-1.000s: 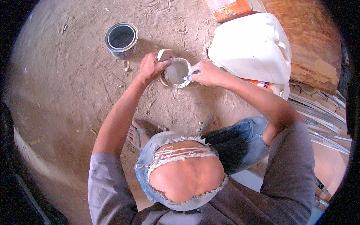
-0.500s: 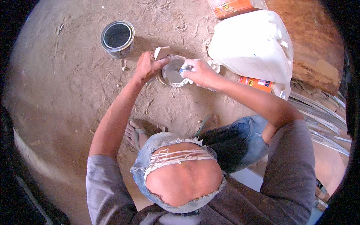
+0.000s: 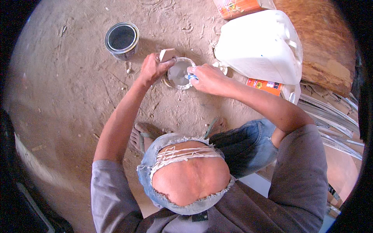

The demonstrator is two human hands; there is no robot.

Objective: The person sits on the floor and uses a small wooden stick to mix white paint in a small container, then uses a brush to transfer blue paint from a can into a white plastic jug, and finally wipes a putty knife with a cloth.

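A small round tub (image 3: 187,87) with a whitish-crusted rim stands on the dirt floor in front of me, with pale grey paste (image 3: 178,73) inside. My left hand (image 3: 154,69) is closed on a flat, pale beige block-like piece (image 3: 167,55) at the tub's left side, its thumb lying over the rim. My right hand (image 3: 210,79) grips a tool with a blue handle (image 3: 191,77) at the tub's right edge. The tool points into the paste; its working end is hard to make out. Whitish smears mark the right fingertips.
An open metal can (image 3: 122,38) with dark insides stands at the far left. To the right are a large white plastic jug (image 3: 256,44), orange-printed boxes (image 3: 243,7), a wooden board (image 3: 324,46) and metal strips (image 3: 330,120). My bent knee (image 3: 190,174) is close below.
My right hand has turned over the tub, so more of the blue handle and of the paste shows. The left hand and the pale piece stay nearly in place.
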